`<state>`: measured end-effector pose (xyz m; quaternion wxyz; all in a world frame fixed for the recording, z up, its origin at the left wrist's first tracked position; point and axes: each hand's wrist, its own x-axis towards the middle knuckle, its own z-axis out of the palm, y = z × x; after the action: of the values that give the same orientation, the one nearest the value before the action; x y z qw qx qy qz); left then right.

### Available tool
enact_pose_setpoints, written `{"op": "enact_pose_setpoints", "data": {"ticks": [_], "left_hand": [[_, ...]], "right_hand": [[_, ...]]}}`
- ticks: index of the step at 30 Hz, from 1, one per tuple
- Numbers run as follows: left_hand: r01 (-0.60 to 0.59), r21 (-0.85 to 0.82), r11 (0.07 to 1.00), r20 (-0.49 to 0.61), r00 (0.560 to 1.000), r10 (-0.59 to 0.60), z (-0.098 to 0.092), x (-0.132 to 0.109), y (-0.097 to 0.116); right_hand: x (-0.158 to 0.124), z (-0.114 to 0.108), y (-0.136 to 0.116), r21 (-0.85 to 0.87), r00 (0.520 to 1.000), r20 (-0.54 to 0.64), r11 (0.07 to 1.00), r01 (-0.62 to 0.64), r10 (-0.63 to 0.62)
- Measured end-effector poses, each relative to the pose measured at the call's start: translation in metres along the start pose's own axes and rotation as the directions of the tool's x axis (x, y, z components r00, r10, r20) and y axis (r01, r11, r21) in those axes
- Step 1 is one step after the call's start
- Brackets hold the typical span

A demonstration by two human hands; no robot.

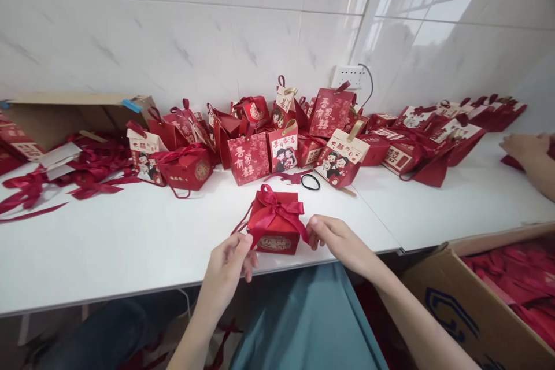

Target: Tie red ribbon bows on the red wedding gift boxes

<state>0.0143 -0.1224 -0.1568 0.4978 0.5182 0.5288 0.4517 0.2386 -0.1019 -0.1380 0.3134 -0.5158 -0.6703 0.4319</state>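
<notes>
A red gift box [274,243] with a gold emblem stands near the table's front edge, and a crimson ribbon bow [277,208] is tied on its top. Its twisted cord handle hangs out at the left. At the box's lower left, my left hand [232,257] pinches one ribbon tail between thumb and finger. On the other side, my right hand [323,232] has its fingers closed at the end of the right ribbon tail. The bow's loops lie spread over the lid.
Many red gift boxes [249,159] line the wall behind. Loose ribbons [102,162] and an open carton [82,99] are at the left. A black band [310,182] lies mid-table. At the right are another carton [459,295] and another person's hand [526,153].
</notes>
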Motion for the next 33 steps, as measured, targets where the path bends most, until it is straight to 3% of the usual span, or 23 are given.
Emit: {"op": "enact_pose_setpoints", "data": {"ticks": [3,6,9,12,14,16,19,22,26,29,33], "left_hand": [[-0.028,-0.025,0.999,-0.007,1.000,0.027,0.004,0.001,0.004],[-0.068,-0.051,0.996,0.028,0.997,0.070,-0.001,0.002,0.006],[-0.088,-0.282,0.955,-0.096,0.993,0.063,-0.026,0.008,0.006],[-0.217,-0.605,0.766,-0.391,0.919,-0.048,-0.065,0.019,0.008],[-0.182,-0.679,0.711,-0.408,0.899,-0.160,-0.085,0.025,0.015],[-0.160,-0.703,0.693,-0.367,0.916,-0.161,-0.092,0.031,0.029],[-0.229,-0.709,0.667,-0.321,0.947,-0.016,-0.079,0.041,0.061],[-0.267,-0.711,0.651,-0.212,0.964,0.163,-0.054,0.049,0.101],[-0.259,-0.700,0.666,-0.020,0.939,0.344,-0.018,0.056,0.145],[-0.294,-0.633,0.716,0.063,0.903,0.426,0.004,0.058,0.162],[-0.317,-0.539,0.780,0.178,0.863,0.473,0.016,0.056,0.165]], "right_hand": [[0.004,0.018,-0.006,0.108,1.000,-0.028,0.994,-0.002,0.005],[0.007,0.019,-0.009,0.233,0.999,-0.020,0.972,0.036,-0.032],[0.006,-0.008,0.001,0.388,0.996,-0.090,0.921,0.037,-0.001],[-0.001,-0.053,0.019,0.549,0.927,-0.355,0.830,0.101,0.122],[-0.007,-0.079,0.025,0.562,0.900,-0.402,0.821,0.099,0.166],[-0.011,-0.092,0.021,0.560,0.900,-0.402,0.823,0.095,0.170],[-0.008,-0.092,-0.008,0.590,0.907,-0.409,0.787,0.179,0.100],[0.006,-0.079,-0.052,0.679,0.930,-0.367,0.679,0.279,-0.015],[0.031,-0.062,-0.103,0.740,0.933,-0.340,0.580,0.341,-0.114],[0.042,-0.052,-0.125,0.714,0.926,-0.308,0.590,0.377,-0.219],[0.046,-0.045,-0.134,0.680,0.899,-0.261,0.594,0.430,-0.352]]}}
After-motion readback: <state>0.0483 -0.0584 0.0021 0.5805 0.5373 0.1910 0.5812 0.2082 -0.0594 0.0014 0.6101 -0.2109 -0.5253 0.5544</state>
